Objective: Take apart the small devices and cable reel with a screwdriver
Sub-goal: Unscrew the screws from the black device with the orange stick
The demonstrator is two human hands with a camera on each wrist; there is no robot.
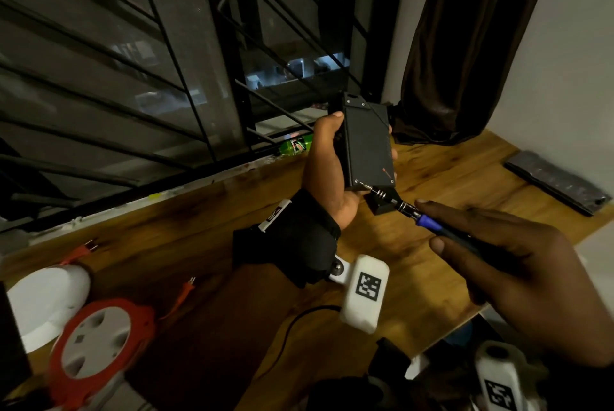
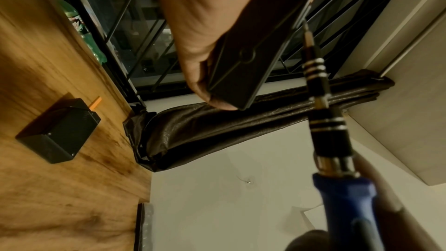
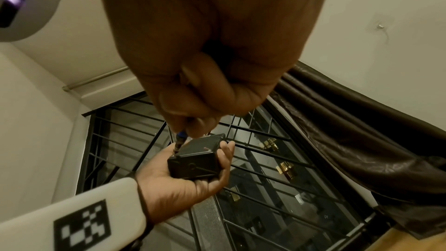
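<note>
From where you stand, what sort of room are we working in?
Probably a room in a home, not a workshop: a wooden desk stands against a barred window at night, with a dark curtain bunched at the corner and a soda bottle on the sill.

1. Right hand [image 1: 518, 274] is cut off by the pic's edge in head view; its fingers cover most of the screwdriver [image 1: 432, 223] handle.
2. Cable reel [image 1: 99, 347] is blurry, bottom part cut off.
3. Green bottle [image 1: 295, 145] sits partly behind left hand [image 1: 327, 174].
4. Black box [image 1: 367, 144]: writing too small to read.
</note>
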